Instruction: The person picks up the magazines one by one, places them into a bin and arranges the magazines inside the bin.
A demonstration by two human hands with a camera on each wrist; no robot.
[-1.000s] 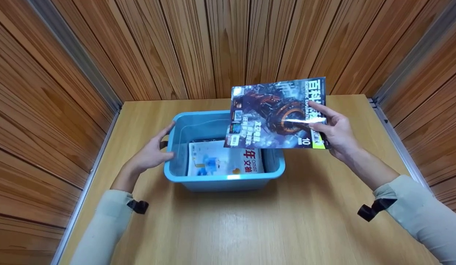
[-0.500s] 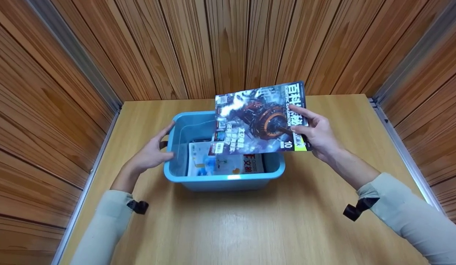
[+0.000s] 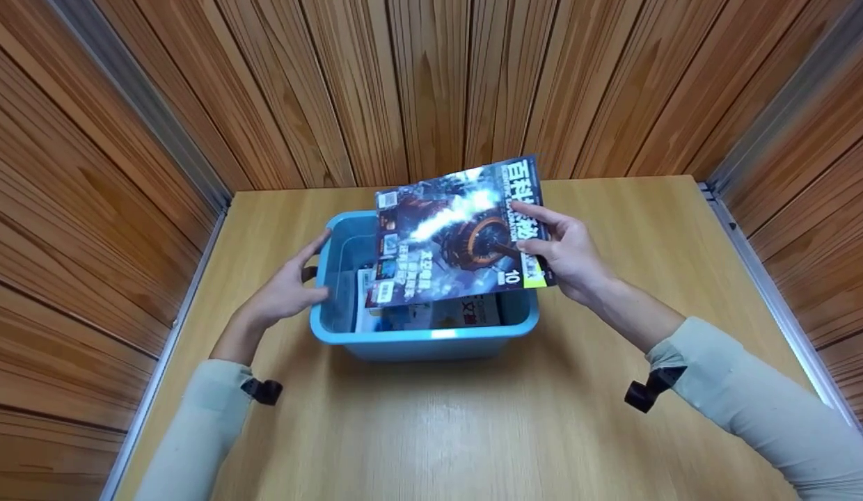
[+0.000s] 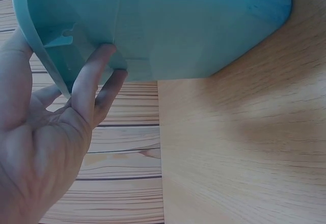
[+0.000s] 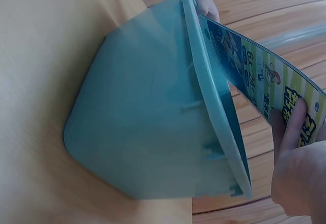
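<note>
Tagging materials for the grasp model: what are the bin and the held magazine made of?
Blue bin: looks like moulded plastic, smooth and slightly translucent, with a rolled rim. Magazine: glossy coated paper, judging by the glare streak and its flex in the right hand.

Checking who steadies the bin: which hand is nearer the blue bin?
Left. The left hand grips the blue bin by its rim; the right hand holds a magazine above it.
</note>
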